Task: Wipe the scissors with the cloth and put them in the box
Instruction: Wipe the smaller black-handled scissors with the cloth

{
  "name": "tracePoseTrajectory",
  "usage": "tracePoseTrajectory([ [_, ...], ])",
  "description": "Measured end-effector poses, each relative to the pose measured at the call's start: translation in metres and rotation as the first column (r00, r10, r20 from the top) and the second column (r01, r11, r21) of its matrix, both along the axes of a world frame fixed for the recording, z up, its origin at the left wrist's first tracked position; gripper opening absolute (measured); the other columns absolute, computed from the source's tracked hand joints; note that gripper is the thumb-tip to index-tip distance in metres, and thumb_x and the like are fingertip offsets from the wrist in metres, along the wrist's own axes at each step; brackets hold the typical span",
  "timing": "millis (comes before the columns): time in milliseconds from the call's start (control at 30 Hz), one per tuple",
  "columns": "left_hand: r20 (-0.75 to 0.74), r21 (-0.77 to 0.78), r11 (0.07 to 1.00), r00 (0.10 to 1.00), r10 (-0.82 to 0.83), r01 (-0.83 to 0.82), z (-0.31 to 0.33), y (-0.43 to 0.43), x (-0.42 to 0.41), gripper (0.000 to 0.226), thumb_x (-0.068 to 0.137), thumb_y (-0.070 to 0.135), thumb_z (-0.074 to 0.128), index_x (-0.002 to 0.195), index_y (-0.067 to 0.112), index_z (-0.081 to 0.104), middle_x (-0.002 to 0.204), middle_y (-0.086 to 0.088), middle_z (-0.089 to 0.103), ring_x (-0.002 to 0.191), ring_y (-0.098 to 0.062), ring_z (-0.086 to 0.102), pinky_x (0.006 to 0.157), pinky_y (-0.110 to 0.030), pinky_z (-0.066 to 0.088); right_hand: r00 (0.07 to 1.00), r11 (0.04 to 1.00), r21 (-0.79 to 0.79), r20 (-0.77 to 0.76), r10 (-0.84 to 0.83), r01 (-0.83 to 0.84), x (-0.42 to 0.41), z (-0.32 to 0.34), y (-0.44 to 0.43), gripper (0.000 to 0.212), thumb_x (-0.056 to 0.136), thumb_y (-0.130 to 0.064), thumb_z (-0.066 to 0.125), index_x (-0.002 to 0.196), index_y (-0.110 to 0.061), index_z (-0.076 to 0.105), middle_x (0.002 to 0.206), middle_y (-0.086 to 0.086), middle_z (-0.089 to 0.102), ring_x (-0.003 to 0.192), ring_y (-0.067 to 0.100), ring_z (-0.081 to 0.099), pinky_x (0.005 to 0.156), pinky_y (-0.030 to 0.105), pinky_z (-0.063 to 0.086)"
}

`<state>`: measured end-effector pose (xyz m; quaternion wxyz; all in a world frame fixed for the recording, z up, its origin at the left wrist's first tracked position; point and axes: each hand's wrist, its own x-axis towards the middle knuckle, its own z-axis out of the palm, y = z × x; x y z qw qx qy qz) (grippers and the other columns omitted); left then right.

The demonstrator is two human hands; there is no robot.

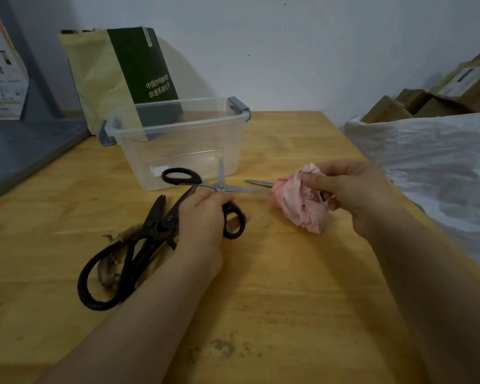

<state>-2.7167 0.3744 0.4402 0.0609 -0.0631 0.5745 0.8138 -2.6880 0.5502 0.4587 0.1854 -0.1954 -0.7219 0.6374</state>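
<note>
The left hand (203,217) grips the scissors (220,187) by the near handle, blades spread so one reaches the cloth (302,203) bunched in the pinching right hand (355,195), the box (178,142) just beyond.

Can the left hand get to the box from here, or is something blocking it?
Probably yes: the clear box stands open-topped just beyond the left hand, nothing between. But that hand holds the scissors, one blade meeting the cloth.
</note>
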Motion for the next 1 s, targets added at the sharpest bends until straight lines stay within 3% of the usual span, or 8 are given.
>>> tracePoseTrajectory([
  [133,0.016,-0.065,0.988,0.990,-0.139,0.140,-0.003,0.007,0.006,0.016,0.094,-0.003,0.047,0.081,0.001,0.055,0.074,-0.013,0.056,0.061,-0.019,0.055,0.053,-0.029,0.055,0.977,0.932,0.337,-0.200,-0.072,0.137,-0.002,-0.004,-0.009,0.024,0.082,-0.017,0.072,0.102,-0.029,0.064,0.076,-0.005,0.066,0.062,-0.003,0.059,0.059,0.019,0.050],
  [233,0.005,-0.070,0.984,0.986,-0.164,0.164,-0.007,0.011,0.010,0.020,0.093,-0.006,0.044,0.080,0.007,0.053,0.073,-0.012,0.057,0.059,-0.020,0.052,0.054,-0.030,0.051,0.978,0.851,0.525,-0.163,0.131,-0.026,-0.001,-0.008,-0.026,0.023,0.085,-0.011,0.064,0.097,-0.030,0.068,0.088,-0.010,0.065,0.073,-0.006,0.058,0.061,0.013,0.049],
  [333,-0.051,-0.152,0.971,0.979,-0.196,0.186,-0.013,0.014,0.012,0.024,0.093,-0.003,0.044,0.079,0.006,0.060,0.067,-0.009,0.058,0.056,-0.017,0.052,0.049,-0.026,0.046,0.951,0.799,0.538,0.014,0.309,-0.268,-0.003,-0.018,-0.039,0.015,0.082,-0.019,0.067,0.092,-0.027,0.074,0.098,-0.015,0.065,0.091,0.002,0.061,0.079,0.027,0.051],
  [433,-0.095,-0.201,0.964,0.976,-0.196,0.174,-0.018,0.014,0.013,0.028,0.092,-0.003,0.044,0.074,0.006,0.063,0.060,-0.006,0.057,0.052,-0.016,0.050,0.047,-0.026,0.043,0.949,0.849,0.450,-0.012,0.316,-0.277,-0.005,-0.019,-0.040,0.005,0.078,-0.020,0.075,0.081,-0.023,0.076,0.098,-0.014,0.064,0.087,0.003,0.061,0.072,0.024,0.048],
  [567,-0.105,-0.220,0.963,0.977,-0.184,0.157,-0.020,0.015,0.015,0.027,0.091,-0.003,0.047,0.069,0.004,0.062,0.055,-0.006,0.057,0.048,-0.015,0.050,0.048,-0.027,0.043,0.946,0.889,0.355,-0.033,0.321,-0.289,-0.005,-0.020,-0.037,0.025,0.072,-0.011,0.081,0.092,-0.023,0.073,0.086,-0.003,0.068,0.080,0.016,0.067,0.080,0.035,0.056],
  [633,-0.117,-0.232,0.961,0.976,-0.182,0.151,-0.021,0.015,0.015,0.028,0.091,-0.002,0.049,0.067,0.004,0.063,0.052,-0.006,0.057,0.047,-0.015,0.049,0.049,-0.028,0.042,0.949,0.897,0.333,-0.023,0.315,-0.290,-0.006,-0.023,-0.039,0.016,0.071,-0.016,0.082,0.083,-0.025,0.075,0.076,-0.001,0.071,0.078,0.018,0.069,0.082,0.042,0.054],
  [767,-0.160,-0.267,0.951,0.967,-0.199,0.152,-0.022,0.014,0.016,0.034,0.090,-0.002,0.049,0.063,0.010,0.066,0.050,-0.006,0.055,0.045,-0.013,0.048,0.045,-0.023,0.041,0.956,0.851,0.456,-0.004,0.293,-0.259,-0.009,-0.028,-0.043,0.008,0.074,-0.027,0.080,0.070,-0.027,0.072,0.067,-0.007,0.068,0.071,0.007,0.065,0.083,0.042,0.051],
  [1000,-0.206,-0.301,0.946,0.960,-0.187,0.120,-0.023,0.014,0.016,0.032,0.090,-0.005,0.047,0.067,0.007,0.066,0.056,-0.014,0.054,0.041,-0.015,0.045,0.041,-0.022,0.037,0.971,0.633,0.753,0.033,0.236,-0.179,-0.005,-0.029,-0.057,0.008,0.094,-0.029,0.055,0.090,-0.024,0.050,0.098,-0.006,0.055,0.093,0.012,0.052,0.081,0.031,0.043],
])
